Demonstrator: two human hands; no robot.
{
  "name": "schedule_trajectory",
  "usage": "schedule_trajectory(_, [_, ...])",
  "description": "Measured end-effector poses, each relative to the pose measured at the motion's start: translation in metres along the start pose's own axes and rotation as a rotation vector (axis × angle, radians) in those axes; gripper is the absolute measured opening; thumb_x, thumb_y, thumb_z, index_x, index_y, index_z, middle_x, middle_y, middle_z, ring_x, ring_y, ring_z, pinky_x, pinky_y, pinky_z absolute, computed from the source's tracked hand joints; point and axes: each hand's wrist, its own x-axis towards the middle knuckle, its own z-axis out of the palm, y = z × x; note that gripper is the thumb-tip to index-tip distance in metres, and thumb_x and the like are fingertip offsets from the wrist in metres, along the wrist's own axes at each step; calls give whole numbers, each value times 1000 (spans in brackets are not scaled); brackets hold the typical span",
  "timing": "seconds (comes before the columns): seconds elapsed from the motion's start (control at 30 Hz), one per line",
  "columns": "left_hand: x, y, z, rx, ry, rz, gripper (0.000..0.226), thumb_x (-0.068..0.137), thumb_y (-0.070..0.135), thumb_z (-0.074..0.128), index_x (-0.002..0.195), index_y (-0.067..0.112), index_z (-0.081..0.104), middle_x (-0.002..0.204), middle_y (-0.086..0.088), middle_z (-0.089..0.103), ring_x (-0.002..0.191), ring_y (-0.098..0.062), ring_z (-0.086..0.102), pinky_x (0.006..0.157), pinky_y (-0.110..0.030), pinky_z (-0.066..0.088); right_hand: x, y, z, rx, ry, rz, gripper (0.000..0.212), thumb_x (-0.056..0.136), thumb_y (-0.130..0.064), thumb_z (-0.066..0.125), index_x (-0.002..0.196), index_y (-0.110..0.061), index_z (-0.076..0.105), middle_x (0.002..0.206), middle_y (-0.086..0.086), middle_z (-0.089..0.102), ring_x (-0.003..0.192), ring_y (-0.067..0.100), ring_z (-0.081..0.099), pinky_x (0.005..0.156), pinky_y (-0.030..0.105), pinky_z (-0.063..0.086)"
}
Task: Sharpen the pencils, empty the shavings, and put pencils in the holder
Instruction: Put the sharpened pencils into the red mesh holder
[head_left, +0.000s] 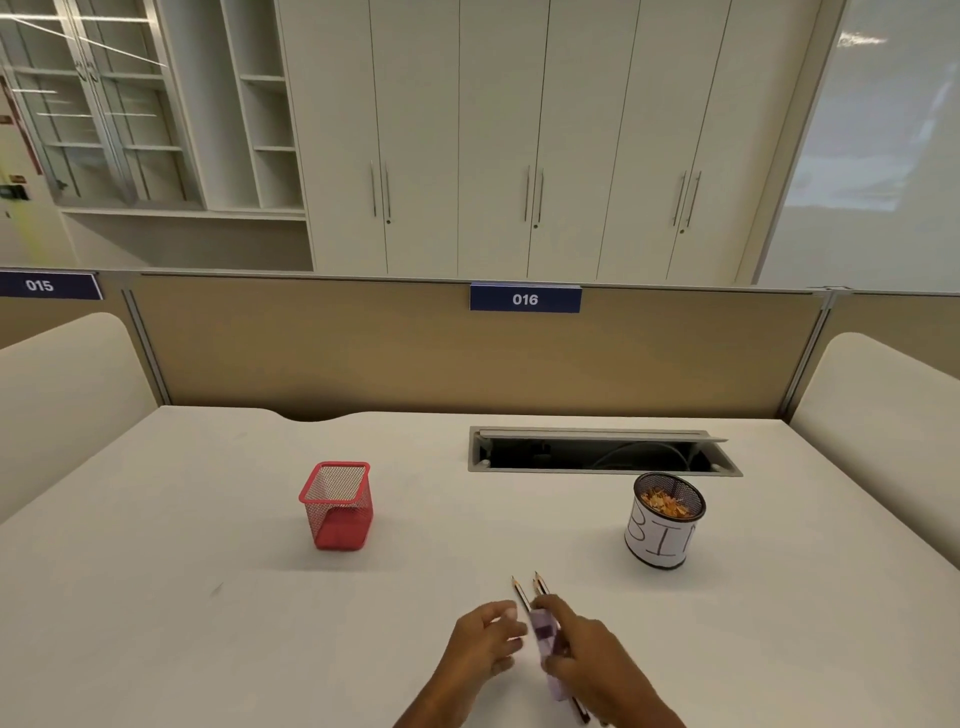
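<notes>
1. At the bottom centre of the frame, the right hand (582, 660) and the left hand (485, 644) sit close together on the white desk (208, 623).
2. The right hand curls its fingers around a pale purple sharpener (545, 642); motion blur hides how firm the grip is.
3. The left hand is loosely curled just left of the sharpener, fingertips bent toward it; whether it touches the sharpener cannot be told.
4. Two pencils (527, 590) lie side by side under the hands, their sharpened tips pointing toward the top of the frame and showing just above the fingers. A dark end sticks out below the right hand at the lower edge.
5. A red mesh holder (337, 506) stands upright left of centre, well apart from the hands, with nothing visible inside.
6. A round mesh cup wrapped in paper lettered "BI", the bin (665, 522), stands at centre right with orange-brown shavings (665, 503) inside.
7. Behind the bin, an open cable tray (602, 452) is set into the desk.
8. A tan partition (311, 353) with a blue "016" label (524, 299) runs across the middle of the frame.
</notes>
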Motion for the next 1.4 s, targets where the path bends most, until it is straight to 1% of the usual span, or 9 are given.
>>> schedule_trajectory(0.13, [7, -20, -25, 640, 362, 294, 42, 97, 32, 38, 135, 14, 43, 142, -4, 46, 130, -13, 43, 100, -16, 31, 7, 33, -8, -224, 161, 90, 53, 87, -16, 45, 137, -24, 28, 109, 10, 59, 100, 22, 53, 82, 25, 44])
schedule_trajectory(0.23, [6, -26, -41, 967, 469, 557, 65, 99, 40, 8, 128, 1, 52, 136, -23, 49, 135, -3, 33, 106, -16, 28, 16, 53, -10, -322, 240, 203, 53, 88, -13, 43, 137, -19, 23, 106, 10, 57, 100, 23, 53, 77, 25, 42])
schedule_trajectory(0.4, [9, -42, -59, 1150, 595, 794, 55, 96, 41, -4, 145, 19, -18, 154, 2, -27, 141, -8, -21, 112, -22, -14, 24, 66, -11, -355, 327, 229, 26, 89, -13, 40, 96, -26, 18, 81, 5, 43, 88, 22, 57, 63, 22, 32])
schedule_trajectory(0.53, [14, -52, -68, 1173, 643, 777, 57, 96, 44, -3, 146, 20, -17, 154, 6, -26, 141, -6, -20, 113, -22, -14, 26, 67, -8, -378, 381, 189, 25, 93, -17, 38, 117, -23, 42, 81, 2, 44, 91, 23, 61, 62, 20, 32])
schedule_trajectory(0.93, [13, -55, -80, 1132, 660, 791, 56, 96, 48, -1, 145, 27, -17, 153, 13, -27, 139, 0, -22, 112, -20, -13, 24, 71, -3, -300, 367, 272, 48, 88, -27, 54, 132, -15, 36, 117, 8, 54, 107, 23, 54, 86, 26, 47])
schedule_trajectory(1.03, [14, -57, -81, 1132, 647, 793, 56, 96, 48, 0, 145, 28, -16, 153, 15, -26, 139, 1, -21, 112, -19, -12, 19, 62, -1, -433, 440, 240, 52, 84, -31, 62, 129, -15, 43, 118, 8, 55, 102, 23, 55, 79, 27, 50])
schedule_trajectory(1.17, [14, -57, -82, 1135, 642, 753, 54, 96, 48, 0, 145, 32, -13, 155, 13, -21, 137, 4, -23, 112, -19, -12, 17, 49, 10, -471, 548, 5, 45, 46, -10, 91, 85, -7, 68, 80, 10, 66, 63, 24, 63, 44, 28, 52])
schedule_trajectory(1.3, [10, -54, -82, 1127, 600, 660, 51, 96, 46, 0, 141, 32, 20, 152, -7, 31, 137, 4, -23, 112, -18, -11, 20, 39, 26, -286, 394, 118, 23, 93, -18, 45, 112, -9, 55, 110, 1, 51, 106, 17, 55, 79, 23, 48])
schedule_trajectory(1.4, [12, -56, -85, 1137, 649, 773, 53, 97, 45, 0, 146, 30, -13, 155, 14, -21, 137, 4, -25, 112, -17, -10, 24, 36, 27, -157, 316, 197, 23, 94, -18, 42, 110, -8, 54, 115, 10, 56, 106, 23, 55, 83, 29, 45])
